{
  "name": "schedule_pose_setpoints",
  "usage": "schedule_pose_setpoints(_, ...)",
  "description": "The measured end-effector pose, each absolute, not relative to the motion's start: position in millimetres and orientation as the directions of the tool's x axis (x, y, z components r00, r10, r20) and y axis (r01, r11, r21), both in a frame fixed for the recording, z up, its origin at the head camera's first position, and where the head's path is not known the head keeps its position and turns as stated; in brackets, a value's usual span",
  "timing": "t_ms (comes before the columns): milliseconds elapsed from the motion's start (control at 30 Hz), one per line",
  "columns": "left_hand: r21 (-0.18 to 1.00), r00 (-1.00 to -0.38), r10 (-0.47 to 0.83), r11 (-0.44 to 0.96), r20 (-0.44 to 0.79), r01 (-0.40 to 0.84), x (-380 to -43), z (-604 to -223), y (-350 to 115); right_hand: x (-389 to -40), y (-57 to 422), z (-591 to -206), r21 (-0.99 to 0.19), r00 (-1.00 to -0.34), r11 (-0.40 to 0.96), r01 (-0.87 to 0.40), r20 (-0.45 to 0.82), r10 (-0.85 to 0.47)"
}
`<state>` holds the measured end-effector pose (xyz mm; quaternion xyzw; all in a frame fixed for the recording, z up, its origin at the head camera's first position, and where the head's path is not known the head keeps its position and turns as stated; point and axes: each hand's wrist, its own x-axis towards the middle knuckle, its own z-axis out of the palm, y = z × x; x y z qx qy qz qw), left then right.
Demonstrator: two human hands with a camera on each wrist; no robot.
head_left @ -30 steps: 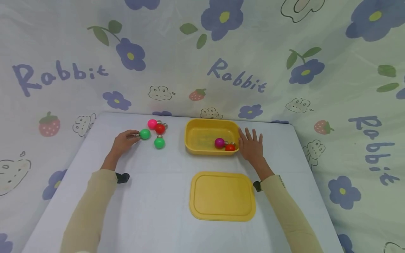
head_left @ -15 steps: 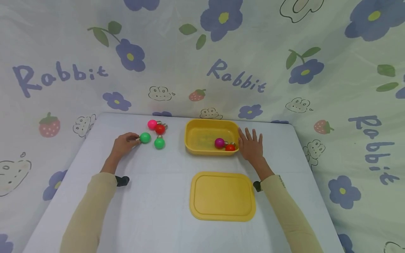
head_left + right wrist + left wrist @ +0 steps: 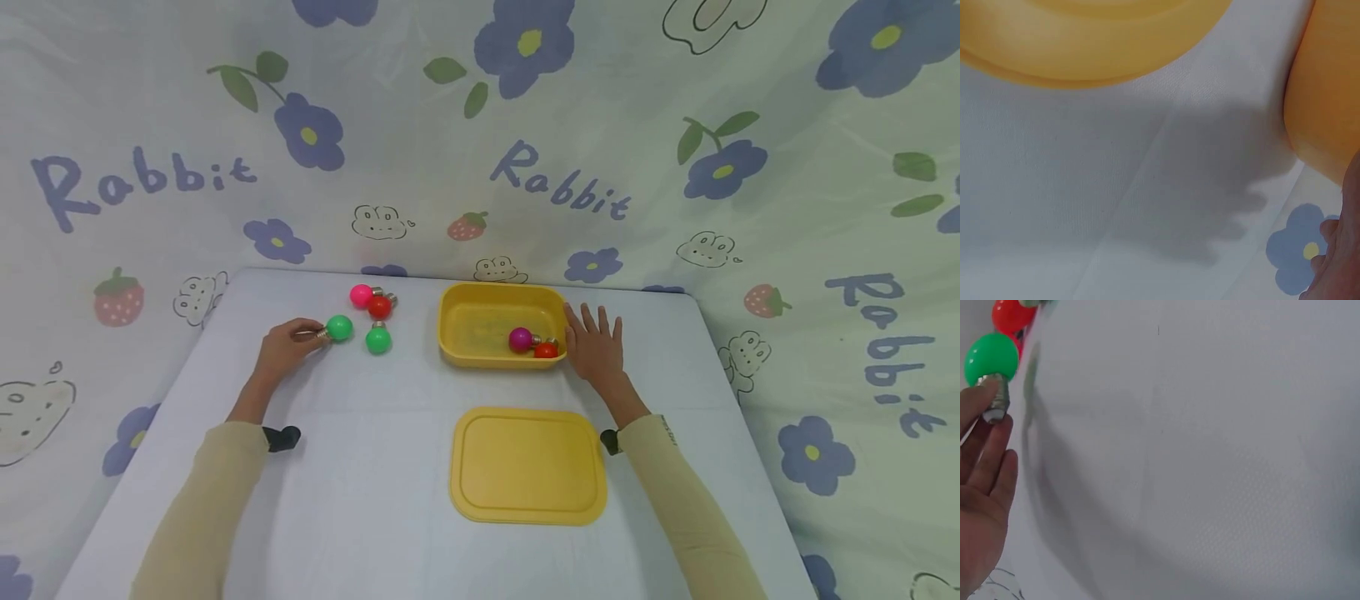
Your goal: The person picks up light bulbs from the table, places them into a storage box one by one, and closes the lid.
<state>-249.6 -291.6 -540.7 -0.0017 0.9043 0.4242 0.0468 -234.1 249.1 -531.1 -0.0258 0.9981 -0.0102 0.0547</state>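
My left hand [image 3: 283, 350] pinches a green light bulb [image 3: 340, 327] by its metal screw base, the round end pointing away to the right; the left wrist view shows the thumb on the base of the bulb [image 3: 991, 359]. Just right of it lie a second green bulb [image 3: 378, 339], a red bulb [image 3: 380, 307] and a pink bulb [image 3: 361, 296]. My right hand [image 3: 597, 346] touches the right end of the yellow box [image 3: 465, 362] with fingers spread and straight. Inside that box, at its right side, are a purple bulb [image 3: 520, 339] and a red bulb [image 3: 547, 351].
A flat yellow lid [image 3: 528, 467] lies on the white table [image 3: 360, 500] in front of the box. Behind the table hangs a patterned cloth [image 3: 405, 133] with flowers and lettering.
The left hand has drawn slightly back toward me with the green bulb, which has shifted down a little in the head view. The right hand and the box have stayed in place.
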Motion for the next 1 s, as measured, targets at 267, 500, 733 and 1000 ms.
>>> schedule_pose_setpoints(267, 0.794, -0.997, 0.071, 0.607, -0.034, 0.016, -248.6, -520.0, -278.5, -234.8, 249.7, -532.2, -0.025, -0.992, 0.999, -0.043, -0.116, -0.046)
schedule_pose_setpoints(500, 0.82, -0.988, 0.146, 0.557, 0.058, 0.13, -254.5, -501.9, -249.0, -234.5, 249.0, -530.7, -0.026, -0.992, 0.999, -0.047, -0.113, -0.049)
schedule_pose_setpoints(733, 0.859, -0.965, 0.228, 0.46, 0.13, 0.224, -258.6, -487.4, -213.7, -234.4, 249.1, -531.1, -0.027, -0.992, 0.998, -0.051, -0.114, -0.054)
schedule_pose_setpoints(1000, 0.879, -0.953, 0.278, 0.416, 0.123, 0.234, -261.5, -475.9, -174.7, -233.4, 249.3, -528.8, -0.035, -0.992, 0.998, -0.049, -0.117, -0.052)
